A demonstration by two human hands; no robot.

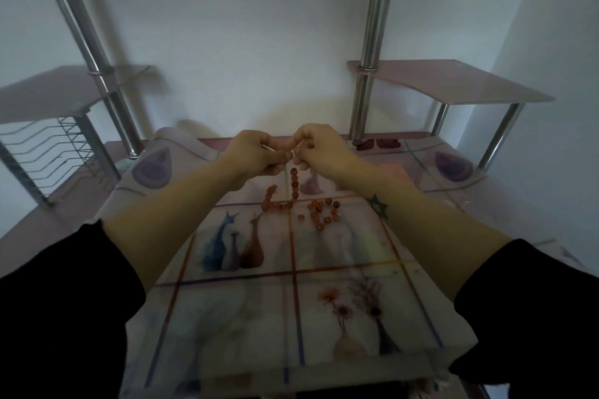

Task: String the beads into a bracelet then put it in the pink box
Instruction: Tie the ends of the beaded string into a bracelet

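Hands: left hand (256, 155) and right hand (319, 147) are raised together, fingers curled. Both pinch the top of the strand (294, 185). The cord itself is too fine to see.
Strand: hangs toward 6 o'clock, its tail curling on the table (39, 223) toward 8.
Beads: loose beads (321, 212) lie scattered at 5 o'clock, near the strand.
Handling: light and limp, and the beads look hard and slick. They would likely slide off an open end, so pinch the bare cord above the top bead.
Box: cannot tell where.
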